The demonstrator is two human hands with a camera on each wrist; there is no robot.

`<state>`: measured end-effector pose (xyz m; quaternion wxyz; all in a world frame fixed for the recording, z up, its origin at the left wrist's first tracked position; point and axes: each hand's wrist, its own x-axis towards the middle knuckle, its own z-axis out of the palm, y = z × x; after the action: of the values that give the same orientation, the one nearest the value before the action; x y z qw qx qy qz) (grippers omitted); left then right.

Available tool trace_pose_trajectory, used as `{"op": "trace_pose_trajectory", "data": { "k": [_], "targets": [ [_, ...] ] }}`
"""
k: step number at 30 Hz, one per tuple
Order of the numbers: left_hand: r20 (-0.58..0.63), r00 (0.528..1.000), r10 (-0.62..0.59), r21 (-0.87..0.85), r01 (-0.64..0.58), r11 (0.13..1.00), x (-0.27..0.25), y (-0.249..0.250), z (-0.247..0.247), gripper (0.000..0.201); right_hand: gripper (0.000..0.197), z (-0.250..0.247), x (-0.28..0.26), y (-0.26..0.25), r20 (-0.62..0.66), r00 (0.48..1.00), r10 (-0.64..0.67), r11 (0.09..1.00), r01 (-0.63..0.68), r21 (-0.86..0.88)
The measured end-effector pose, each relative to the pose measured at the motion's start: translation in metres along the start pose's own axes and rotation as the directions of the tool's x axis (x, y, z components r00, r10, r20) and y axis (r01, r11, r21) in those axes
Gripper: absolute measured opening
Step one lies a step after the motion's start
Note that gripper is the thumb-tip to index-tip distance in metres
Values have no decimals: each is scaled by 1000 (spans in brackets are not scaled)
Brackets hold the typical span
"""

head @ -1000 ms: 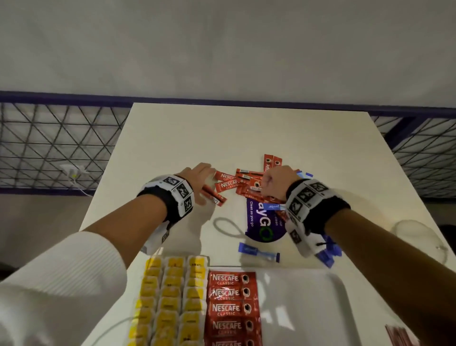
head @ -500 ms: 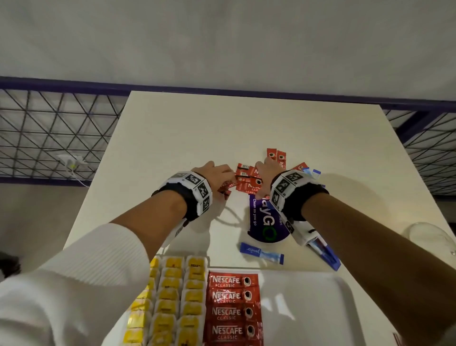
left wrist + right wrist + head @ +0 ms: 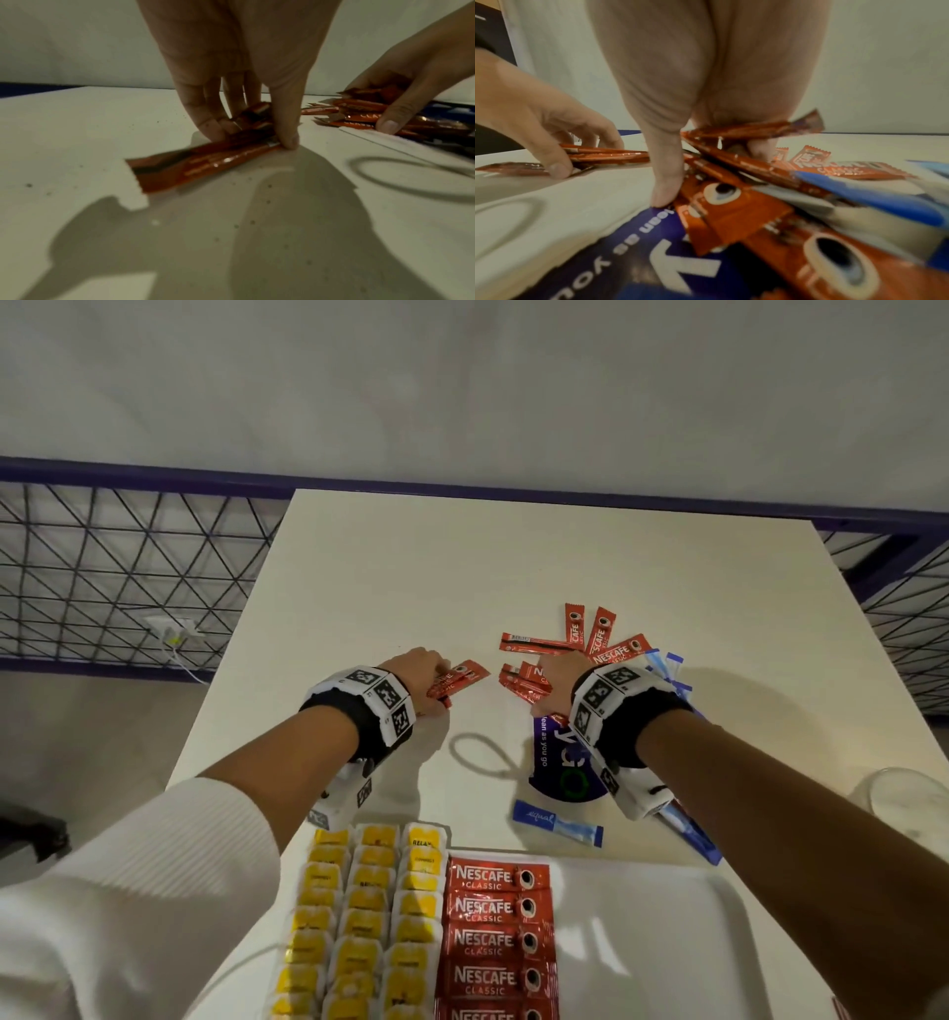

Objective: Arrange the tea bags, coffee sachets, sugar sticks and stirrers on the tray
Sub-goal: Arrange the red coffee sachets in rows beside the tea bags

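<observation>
Left hand [image 3: 246, 85] pinches a few coffee sachets [image 3: 205, 160] on bench [image 3: 411, 567]; right hand [image 3: 557, 683] curls into sachet pile [image 3: 575, 644]. Square ends w/ fingertips before lifting to tray [image 3: 667, 942].

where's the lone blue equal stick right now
In the head view, the blue equal stick lies on the table just beyond the tray, below the purple card.

The white plastic tray [image 3: 667, 942] is cut off by the head view's bottom edge, as are its rows of yellow tea bags [image 3: 359, 916]. The right hand [image 3: 557, 680] hides part of the loose pile of red coffee sachets [image 3: 529, 690]. The clear round lid [image 3: 904, 809] at the table's right edge is blurred.
</observation>
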<state>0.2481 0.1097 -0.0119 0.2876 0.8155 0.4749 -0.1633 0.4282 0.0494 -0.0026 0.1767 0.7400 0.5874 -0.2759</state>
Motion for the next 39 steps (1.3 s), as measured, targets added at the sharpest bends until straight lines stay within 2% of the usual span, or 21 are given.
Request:
{"op": "trace_pose_trajectory", "data": {
  "k": [3, 6, 10, 13, 17, 19, 21, 23, 26, 29, 31, 33, 35, 37, 39],
  "targets": [
    [-6, 1000, -15, 54, 16, 998, -4, 3, 1, 42, 45, 3, 5, 2, 5, 1000, 12, 999, -12, -42],
    [-8, 999, -49, 69, 49, 996, -7, 4, 3, 43, 39, 12, 25, 8, 11, 999, 30, 995, -28, -98],
    [5, 997, -78, 67, 77, 995, -12, 7, 2, 45, 44, -3, 0, -4, 4, 1000, 22, 997, -22, -74],
    [13, 996, -91, 117, 89, 989, -14, 7, 3, 40, 47, -8, -7, -3, -61, 998, 14, 997, -10, 72],
    [-29, 990, -137, 113, 139, 984, -18, 6, 12, 39, 38, -16, -18, -1, -177, 983, -43, 943, 99, 318],
    [-61, 986, -155, 43, 158, 986, -20, 6, 14, 30, 31, -23, -25, -2, -266, 963, -50, 897, 160, 412],
    [-17, 988, -157, -78, 155, 985, -26, 6, 10, 11, 29, -29, -34, -4, -319, 947, -44, 857, 200, 475],
    [-18, 991, -135, -181, 129, 975, -34, 5, 2, 9, 34, -36, -44, -6, -340, 940, -33, 813, 223, 537],
    [-151, 984, -94, -333, 39, 942, -50, 6, -5, 17, 42, -43, -62, -11, -352, 935, -35, 677, 281, 680],
    [-201, 969, -143, -571, 3, 821, -67, 20, -15, 25, 33, -44, -86, -19, -361, 930, -67, 561, 335, 757],
    [-176, 975, -136, -661, -14, 750, -80, 34, -23, 31, 25, -40, -103, -24, -362, 930, -66, 472, 348, 810],
    [-128, 985, -118, -758, -20, 652, -98, 48, -27, 33, 19, -33, -119, -30, -374, 926, -44, 431, 355, 830],
    [-50, 996, -74, -832, -1, 555, -118, 58, -26, 52, 15, -22, -133, -35, -385, 922, -26, 409, 362, 838],
    [-25, 1000, -1, -838, -20, 545, -140, 64, -19, 76, 15, -10, -150, -43, -387, 921, -39, 391, 371, 843],
    [-46, 998, 51, -834, -66, 548, -157, 63, -5, 87, 14, 4, -166, -53, -366, 929, -48, 314, 362, 878]
  ]
}}
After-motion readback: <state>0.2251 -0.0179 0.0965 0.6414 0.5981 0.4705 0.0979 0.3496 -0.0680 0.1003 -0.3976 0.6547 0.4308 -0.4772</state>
